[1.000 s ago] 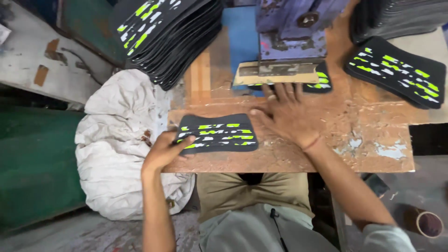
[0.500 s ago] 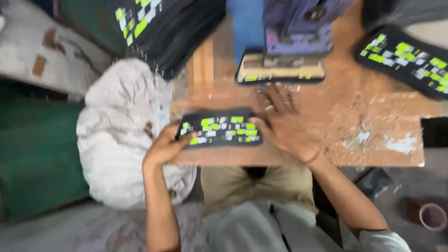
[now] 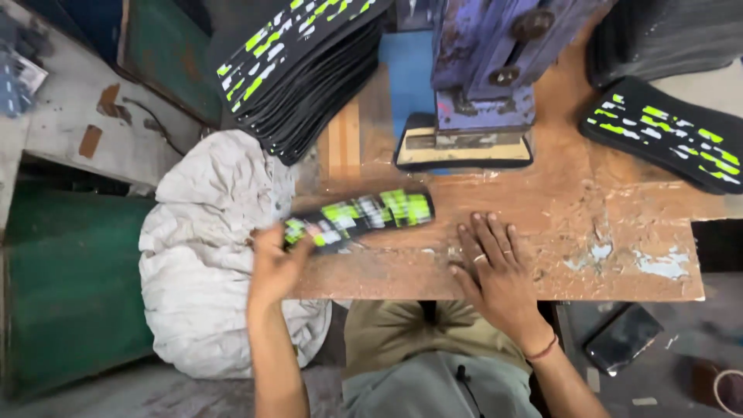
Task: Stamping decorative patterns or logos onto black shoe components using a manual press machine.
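Note:
My left hand grips the left end of a black pad with green and white markings, which is lifted off the worn brown table and blurred by motion. My right hand lies flat on the table near its front edge, fingers spread, holding nothing. Straight ahead stands a purple press whose plate sits over another black piece.
A tall stack of the same patterned pads leans at the back left. More pads lie at the right. A white cloth sack hangs left of the table beside a green bin. A dark phone lies low on the right.
My left hand has lifted the pad off the table and swung it up and to the right. My right hand came off the pad and now rests flat on the table to its right.

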